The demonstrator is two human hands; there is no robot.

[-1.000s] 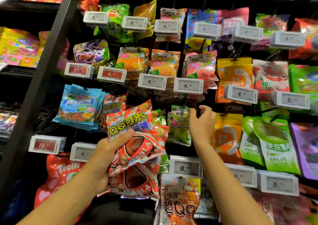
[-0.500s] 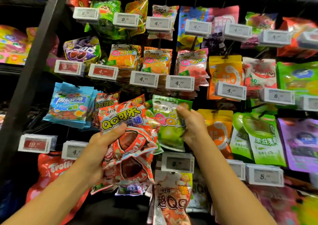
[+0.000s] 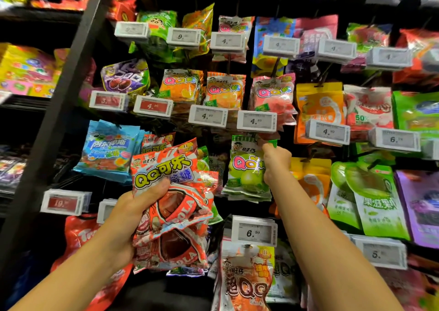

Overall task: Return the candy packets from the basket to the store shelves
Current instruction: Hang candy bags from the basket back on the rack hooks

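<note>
My left hand [image 3: 129, 218] grips a bunch of red-orange cola gummy packets [image 3: 171, 206], held up in front of the hanging candy display. My right hand [image 3: 275, 162] pinches the top right corner of a green apple gummy packet [image 3: 245, 168], raised against the peg just under a 4.80 price tag [image 3: 256, 120]. More green packets sit stacked behind it. The basket is not in view.
Rows of hanging candy packets with white price tags fill the display. A dark slanted upright post [image 3: 64, 101] divides it from shelves on the left. Blue gummy packets [image 3: 109, 151] hang left of the cola bunch; green pouches [image 3: 370, 199] hang at right. A 6.50 tag [image 3: 254, 232] juts out below.
My right hand first reached to the peg, then pulled the green packet forward, and now has lifted it back up to the peg. My left hand kept hold of the cola packets.
</note>
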